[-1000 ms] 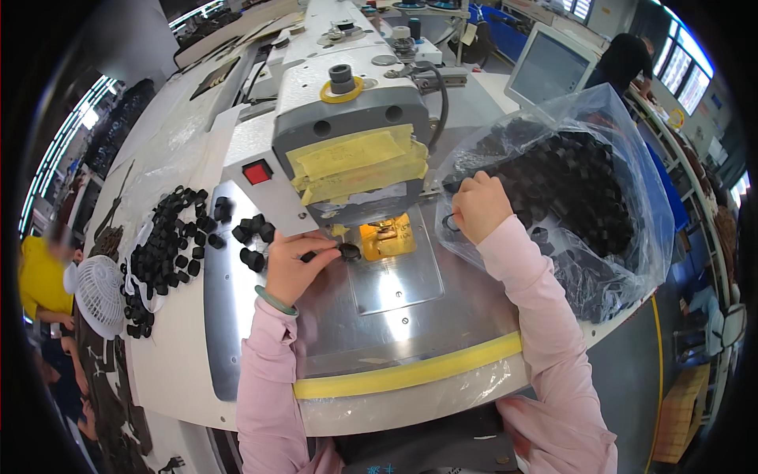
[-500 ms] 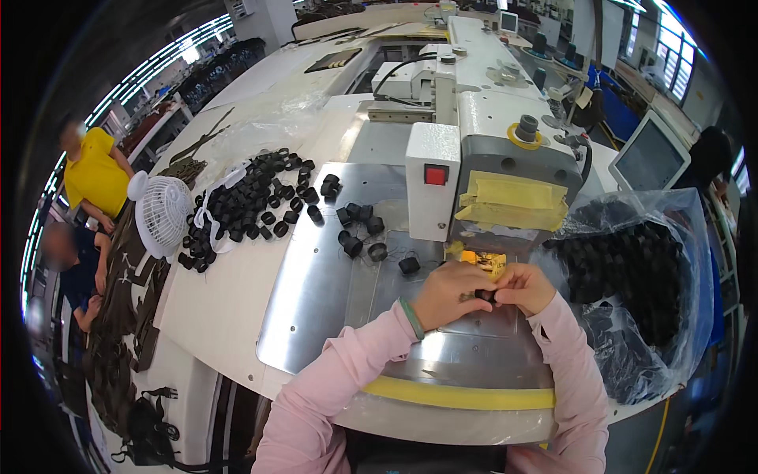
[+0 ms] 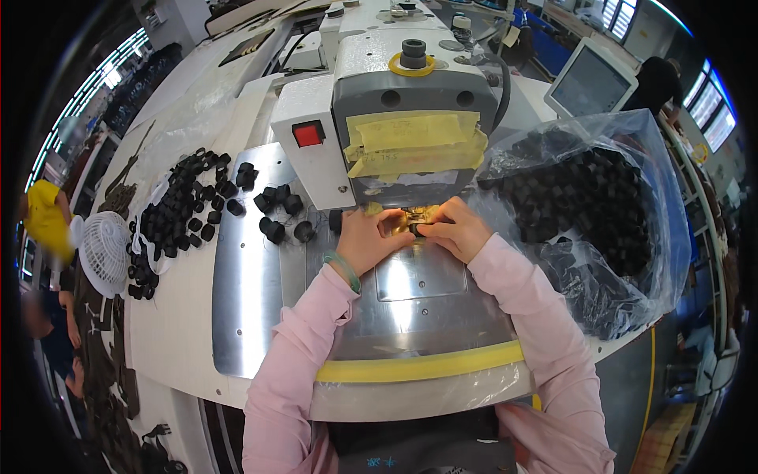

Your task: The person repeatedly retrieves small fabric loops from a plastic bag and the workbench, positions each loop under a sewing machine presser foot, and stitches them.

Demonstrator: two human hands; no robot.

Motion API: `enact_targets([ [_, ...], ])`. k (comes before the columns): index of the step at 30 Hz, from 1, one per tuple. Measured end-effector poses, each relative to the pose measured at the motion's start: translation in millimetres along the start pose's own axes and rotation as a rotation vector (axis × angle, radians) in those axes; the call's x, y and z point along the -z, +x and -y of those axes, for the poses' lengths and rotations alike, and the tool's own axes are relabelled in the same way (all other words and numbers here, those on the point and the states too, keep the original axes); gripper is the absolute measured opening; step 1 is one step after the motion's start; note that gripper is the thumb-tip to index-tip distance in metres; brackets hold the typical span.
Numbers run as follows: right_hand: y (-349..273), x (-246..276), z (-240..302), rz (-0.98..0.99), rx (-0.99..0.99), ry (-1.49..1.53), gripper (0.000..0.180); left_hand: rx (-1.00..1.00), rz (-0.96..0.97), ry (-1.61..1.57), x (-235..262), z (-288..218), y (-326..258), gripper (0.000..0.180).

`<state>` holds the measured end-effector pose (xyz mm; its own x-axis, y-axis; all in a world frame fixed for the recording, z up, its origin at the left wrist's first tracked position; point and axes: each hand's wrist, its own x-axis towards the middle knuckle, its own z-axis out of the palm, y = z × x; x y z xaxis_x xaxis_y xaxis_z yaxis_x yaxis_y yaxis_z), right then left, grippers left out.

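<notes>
Head view: right fingers point(image 3: 444, 231) pinch a black loop point(image 3: 415, 231), left fingers point(image 3: 385, 244) curl slightly apart, their hold unclear.

A small black loop point(image 3: 415, 230), partly hidden, sits below the machine head point(image 3: 430, 99).

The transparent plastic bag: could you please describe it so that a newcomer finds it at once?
Start from the grey-and-white sewing machine head in the centre. To its right, nearer than the monitor, lies the bag, packed with black loops. Its clear film surrounds them, unlike the loose pile of loops left of the machine.
</notes>
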<state>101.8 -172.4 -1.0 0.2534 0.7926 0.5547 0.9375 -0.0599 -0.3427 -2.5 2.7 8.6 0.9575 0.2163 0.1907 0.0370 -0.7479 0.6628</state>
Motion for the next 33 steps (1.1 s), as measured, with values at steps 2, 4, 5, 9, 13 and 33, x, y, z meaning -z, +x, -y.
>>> enact_targets([
  [2, 5.1, -3.4, 1.6, -0.008, -0.026, -0.033, 0.012, 0.013, -0.030, -0.043, -7.0, 0.1, 3.8, 0.031],
  [4, 9.4, -5.9, 0.7, -0.064, -0.046, -0.080, 0.010, 0.021, -0.057, -0.086, -18.7, 10.0, 7.8, 0.032],
  [5, 11.1, -6.7, 0.7, -0.065, -0.046, -0.076, 0.010, 0.004, -0.099, -0.075, -21.8, 13.8, 9.4, 0.032],
  [9, 9.2, -4.9, -1.6, -0.030, -0.215, 0.059, 0.012, 0.027, -0.080, -0.003, -19.3, 6.3, 6.9, 0.030],
  [13, 21.7, 4.7, 11.1, 0.075, -0.662, 0.265, 0.017, 0.046, -0.100, -0.055, -26.4, 15.9, 8.0, 0.028],
  [33, 14.4, -6.6, 5.8, -0.042, -0.577, 0.200, 0.019, 0.075, -0.041, -0.246, -29.2, 24.5, 11.3, 0.025],
])
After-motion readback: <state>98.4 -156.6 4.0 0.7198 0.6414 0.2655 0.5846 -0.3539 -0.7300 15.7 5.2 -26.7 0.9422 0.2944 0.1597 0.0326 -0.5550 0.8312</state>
